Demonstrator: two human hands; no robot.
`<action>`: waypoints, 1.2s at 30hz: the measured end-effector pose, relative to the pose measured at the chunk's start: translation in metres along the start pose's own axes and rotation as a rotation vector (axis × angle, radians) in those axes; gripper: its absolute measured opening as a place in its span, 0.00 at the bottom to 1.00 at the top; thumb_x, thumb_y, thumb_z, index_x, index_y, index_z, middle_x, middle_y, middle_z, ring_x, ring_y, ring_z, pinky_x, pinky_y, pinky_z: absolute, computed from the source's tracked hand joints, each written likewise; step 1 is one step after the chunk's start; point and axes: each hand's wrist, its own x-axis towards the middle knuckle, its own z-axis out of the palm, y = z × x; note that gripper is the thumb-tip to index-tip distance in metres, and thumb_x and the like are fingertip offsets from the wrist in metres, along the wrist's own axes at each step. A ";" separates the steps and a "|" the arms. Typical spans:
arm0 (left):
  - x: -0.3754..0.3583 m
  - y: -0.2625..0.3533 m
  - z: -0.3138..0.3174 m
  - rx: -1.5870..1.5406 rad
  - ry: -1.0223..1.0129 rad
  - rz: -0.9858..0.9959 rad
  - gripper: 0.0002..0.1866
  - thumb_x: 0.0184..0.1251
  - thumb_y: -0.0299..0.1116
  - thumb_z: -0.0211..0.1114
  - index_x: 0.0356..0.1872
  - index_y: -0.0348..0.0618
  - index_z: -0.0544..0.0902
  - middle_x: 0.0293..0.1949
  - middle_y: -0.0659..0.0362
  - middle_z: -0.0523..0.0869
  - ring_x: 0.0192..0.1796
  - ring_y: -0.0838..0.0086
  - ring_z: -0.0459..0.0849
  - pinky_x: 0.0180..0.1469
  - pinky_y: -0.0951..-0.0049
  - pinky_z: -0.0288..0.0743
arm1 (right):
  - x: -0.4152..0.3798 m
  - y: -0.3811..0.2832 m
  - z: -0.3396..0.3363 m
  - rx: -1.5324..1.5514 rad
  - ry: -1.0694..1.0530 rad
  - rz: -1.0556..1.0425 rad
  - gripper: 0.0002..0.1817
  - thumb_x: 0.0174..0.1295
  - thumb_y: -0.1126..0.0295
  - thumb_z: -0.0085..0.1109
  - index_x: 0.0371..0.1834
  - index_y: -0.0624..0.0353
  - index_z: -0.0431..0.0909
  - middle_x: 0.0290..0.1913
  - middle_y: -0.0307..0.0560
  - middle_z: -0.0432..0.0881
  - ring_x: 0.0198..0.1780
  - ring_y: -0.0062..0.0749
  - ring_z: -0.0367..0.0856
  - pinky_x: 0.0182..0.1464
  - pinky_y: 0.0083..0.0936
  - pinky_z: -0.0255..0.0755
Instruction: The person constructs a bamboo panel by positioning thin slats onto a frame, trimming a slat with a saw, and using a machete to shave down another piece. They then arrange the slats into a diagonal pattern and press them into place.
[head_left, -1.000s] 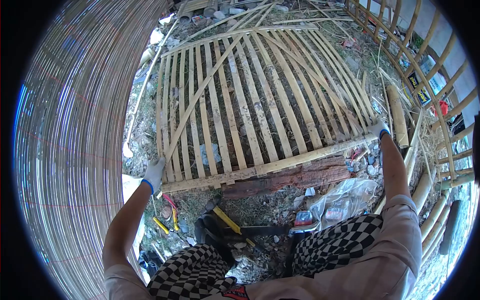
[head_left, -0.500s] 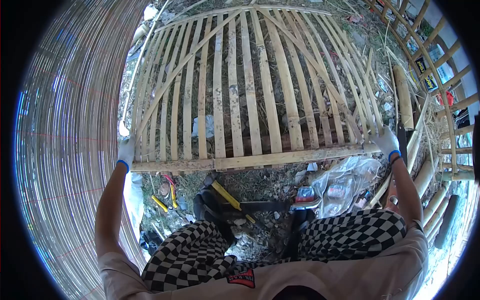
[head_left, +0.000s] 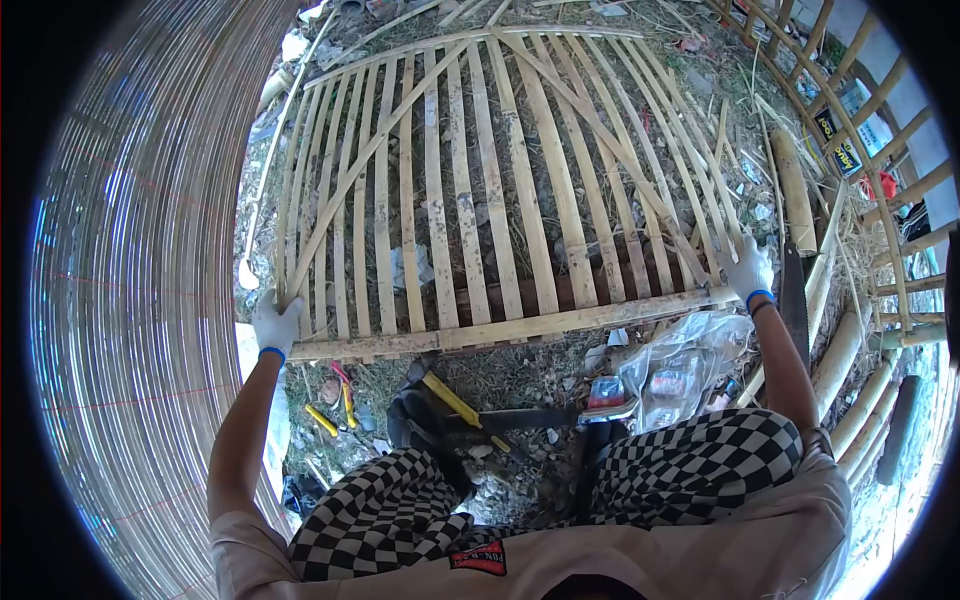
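Observation:
A panel of pale bamboo slats [head_left: 487, 190] spreads out in front of me, with two diagonal strips and a rail [head_left: 520, 327] along its near edge. My left hand [head_left: 276, 322], in a white glove with a blue cuff, is closed on the panel's near left corner. At the near right corner my right hand [head_left: 748, 272], gloved the same way, grips the edge of the panel. Parts of the fingers of both hands are hidden behind the slats.
A yellow-handled hammer [head_left: 452, 398] lies near my feet, beside plastic-wrapped packs [head_left: 672, 382]. A saw [head_left: 795, 300] and bamboo poles [head_left: 792, 190] are on the right. A curtain of thin strips [head_left: 150, 300] stands at the left; a bamboo lattice [head_left: 900, 190] stands at the right.
The panel has tilted slightly: its left corner is nearer to me and its right corner a little farther away. My left hand has moved right and down, my right hand left and up.

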 end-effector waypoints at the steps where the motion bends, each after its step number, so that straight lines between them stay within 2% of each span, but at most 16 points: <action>1: -0.002 0.020 -0.009 0.131 -0.018 0.038 0.37 0.63 0.43 0.78 0.70 0.34 0.79 0.60 0.35 0.85 0.63 0.44 0.84 0.65 0.51 0.78 | -0.003 -0.020 -0.017 0.043 0.021 -0.026 0.49 0.60 0.39 0.72 0.76 0.63 0.70 0.67 0.70 0.79 0.67 0.64 0.78 0.66 0.54 0.74; 2: -0.003 0.042 -0.018 0.182 -0.056 0.063 0.37 0.63 0.43 0.78 0.71 0.36 0.79 0.61 0.36 0.85 0.64 0.43 0.83 0.67 0.50 0.77 | -0.004 -0.034 -0.015 0.146 0.193 -0.171 0.43 0.62 0.45 0.72 0.74 0.61 0.72 0.64 0.70 0.80 0.66 0.65 0.79 0.66 0.53 0.74; 4: -0.004 0.075 -0.029 0.283 -0.141 0.110 0.38 0.62 0.43 0.78 0.73 0.41 0.78 0.63 0.36 0.83 0.66 0.41 0.81 0.69 0.49 0.74 | -0.026 -0.092 -0.056 0.235 0.212 -0.294 0.37 0.65 0.52 0.71 0.72 0.61 0.74 0.64 0.71 0.80 0.64 0.67 0.80 0.65 0.53 0.75; 5: 0.001 0.059 -0.017 0.252 -0.104 0.187 0.35 0.63 0.41 0.77 0.72 0.46 0.80 0.64 0.38 0.83 0.66 0.42 0.81 0.69 0.49 0.74 | -0.030 -0.108 -0.056 0.302 0.150 -0.358 0.35 0.66 0.54 0.70 0.71 0.61 0.74 0.63 0.71 0.80 0.63 0.66 0.80 0.64 0.53 0.76; 7: 0.009 0.052 0.002 0.245 -0.096 0.183 0.34 0.63 0.39 0.77 0.71 0.45 0.80 0.64 0.39 0.83 0.66 0.43 0.81 0.70 0.49 0.74 | -0.029 -0.130 -0.045 0.438 0.032 -0.489 0.31 0.66 0.58 0.70 0.70 0.60 0.75 0.61 0.70 0.80 0.60 0.66 0.82 0.63 0.52 0.77; 10: 0.018 0.049 0.003 0.220 -0.085 0.205 0.30 0.65 0.35 0.75 0.69 0.40 0.81 0.60 0.39 0.85 0.63 0.44 0.84 0.67 0.50 0.76 | -0.027 -0.152 -0.029 0.273 0.080 -0.397 0.28 0.66 0.60 0.68 0.67 0.59 0.77 0.57 0.69 0.81 0.58 0.65 0.83 0.60 0.53 0.78; 12: 0.024 0.051 0.004 0.202 -0.101 0.222 0.28 0.66 0.34 0.72 0.67 0.36 0.82 0.57 0.39 0.87 0.59 0.44 0.86 0.62 0.51 0.78 | -0.025 -0.154 -0.023 0.290 0.145 -0.351 0.25 0.66 0.63 0.68 0.64 0.59 0.79 0.54 0.67 0.82 0.55 0.65 0.84 0.58 0.53 0.79; 13: 0.026 0.052 0.005 0.169 -0.105 0.233 0.27 0.65 0.33 0.74 0.65 0.40 0.83 0.57 0.39 0.86 0.58 0.44 0.86 0.64 0.51 0.80 | -0.021 -0.153 -0.019 0.294 0.156 -0.335 0.24 0.65 0.64 0.67 0.63 0.59 0.80 0.53 0.66 0.83 0.54 0.64 0.84 0.57 0.53 0.79; 16: 0.022 0.064 -0.002 0.212 -0.149 0.230 0.23 0.65 0.32 0.74 0.61 0.40 0.84 0.57 0.40 0.86 0.58 0.43 0.86 0.63 0.50 0.79 | -0.014 -0.143 -0.015 0.419 0.094 -0.330 0.20 0.65 0.68 0.65 0.60 0.60 0.81 0.51 0.63 0.84 0.52 0.61 0.85 0.57 0.52 0.79; 17: 0.020 0.059 0.001 0.196 -0.098 0.289 0.21 0.65 0.31 0.74 0.59 0.40 0.85 0.55 0.40 0.86 0.57 0.42 0.86 0.63 0.50 0.79 | -0.012 -0.140 -0.014 0.476 0.053 -0.336 0.19 0.65 0.69 0.64 0.59 0.60 0.82 0.50 0.62 0.84 0.52 0.61 0.85 0.56 0.51 0.79; 20: 0.008 0.071 -0.006 0.166 -0.100 0.303 0.21 0.65 0.31 0.73 0.60 0.41 0.85 0.54 0.40 0.86 0.57 0.42 0.86 0.63 0.51 0.79 | -0.013 -0.133 -0.014 0.580 0.126 -0.464 0.17 0.66 0.71 0.62 0.57 0.61 0.83 0.48 0.61 0.85 0.51 0.60 0.85 0.56 0.51 0.79; 21: 0.009 0.071 -0.006 0.125 -0.134 0.309 0.21 0.65 0.31 0.73 0.60 0.41 0.85 0.54 0.40 0.86 0.57 0.42 0.85 0.63 0.51 0.79 | -0.019 -0.132 -0.021 0.593 0.062 -0.452 0.16 0.67 0.71 0.60 0.57 0.60 0.82 0.48 0.64 0.84 0.51 0.63 0.85 0.56 0.51 0.79; 24: 0.007 0.074 -0.009 0.072 -0.196 0.269 0.22 0.65 0.30 0.73 0.60 0.40 0.84 0.53 0.41 0.87 0.57 0.43 0.85 0.63 0.51 0.79 | -0.023 -0.129 -0.016 0.638 0.098 -0.412 0.16 0.69 0.72 0.57 0.59 0.60 0.82 0.49 0.64 0.84 0.52 0.63 0.85 0.56 0.51 0.79; 27: 0.008 0.086 -0.016 0.141 -0.255 0.251 0.23 0.65 0.30 0.73 0.61 0.39 0.84 0.54 0.41 0.88 0.58 0.45 0.86 0.63 0.53 0.79 | -0.022 -0.134 -0.011 0.557 0.097 -0.364 0.17 0.71 0.70 0.57 0.62 0.59 0.80 0.53 0.64 0.85 0.55 0.64 0.85 0.57 0.51 0.79; 33: 0.009 0.089 -0.011 0.085 -0.268 0.298 0.27 0.63 0.30 0.73 0.65 0.39 0.83 0.57 0.40 0.88 0.58 0.46 0.88 0.63 0.54 0.81 | -0.037 -0.153 -0.038 0.595 0.069 -0.337 0.22 0.72 0.62 0.63 0.67 0.53 0.79 0.57 0.63 0.86 0.59 0.62 0.85 0.60 0.50 0.79; 36: 0.011 0.085 -0.009 0.091 -0.251 0.309 0.28 0.62 0.29 0.73 0.66 0.38 0.83 0.57 0.39 0.88 0.58 0.46 0.88 0.63 0.54 0.81 | -0.030 -0.150 -0.029 0.571 0.040 -0.350 0.23 0.72 0.61 0.64 0.68 0.51 0.79 0.57 0.63 0.86 0.59 0.61 0.85 0.59 0.50 0.80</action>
